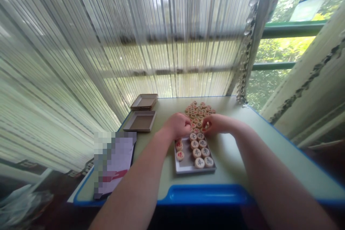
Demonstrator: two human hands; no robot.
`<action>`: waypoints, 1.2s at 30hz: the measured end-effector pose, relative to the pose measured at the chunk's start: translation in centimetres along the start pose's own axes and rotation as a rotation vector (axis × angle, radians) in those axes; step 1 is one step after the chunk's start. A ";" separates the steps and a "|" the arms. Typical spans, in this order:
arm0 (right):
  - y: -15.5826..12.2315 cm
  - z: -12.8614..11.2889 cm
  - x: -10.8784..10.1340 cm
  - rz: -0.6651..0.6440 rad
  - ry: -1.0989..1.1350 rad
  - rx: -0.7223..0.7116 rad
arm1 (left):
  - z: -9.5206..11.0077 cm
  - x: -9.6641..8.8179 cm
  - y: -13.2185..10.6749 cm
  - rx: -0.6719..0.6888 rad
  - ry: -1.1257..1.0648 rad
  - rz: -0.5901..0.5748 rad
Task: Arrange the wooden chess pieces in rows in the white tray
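Observation:
A pile of round wooden chess pieces point(199, 110) lies on the pale green table point(237, 151). Nearer me a shallow grey tray point(184, 165) holds several pieces in rows, some with red marks, some with black. My left hand point(178, 125) is curled over the tray's far left corner, its fingers closed, and what they hold is hidden. At the tray's far right corner my right hand point(217, 124) pinches a small piece at the edge of the pile.
Two flat brown box halves, one point(140, 120) and another point(144, 101), lie at the table's far left. A blurred paper point(115, 167) rests at the near left. The table has a blue rim point(205, 194). A striped curtain hangs behind, with a window at right.

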State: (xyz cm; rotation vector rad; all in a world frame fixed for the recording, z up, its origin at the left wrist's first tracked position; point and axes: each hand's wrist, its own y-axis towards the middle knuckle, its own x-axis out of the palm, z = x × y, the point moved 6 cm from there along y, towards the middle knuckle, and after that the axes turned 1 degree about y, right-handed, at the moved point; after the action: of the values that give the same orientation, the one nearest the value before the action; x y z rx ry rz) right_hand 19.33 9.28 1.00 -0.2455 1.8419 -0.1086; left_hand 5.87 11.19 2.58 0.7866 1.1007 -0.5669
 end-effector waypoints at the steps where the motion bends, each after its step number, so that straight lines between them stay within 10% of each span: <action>1: 0.0 0.0 0.0 0.003 -0.005 0.007 | 0.1 0.0 -0.1 0.004 -0.001 -0.003; 31: 0.4 1.7 -1.1 0.122 0.082 0.110 | -0.8 0.3 0.0 -0.059 0.083 0.056; 36: 1.3 3.3 -1.8 0.326 0.039 0.177 | -0.9 0.2 0.0 -0.095 0.122 0.043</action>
State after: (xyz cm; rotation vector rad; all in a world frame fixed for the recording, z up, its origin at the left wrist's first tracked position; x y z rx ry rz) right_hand 22.87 11.08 1.49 0.1816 1.8740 -0.0495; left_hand 5.46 11.88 2.16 0.7676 1.2108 -0.4314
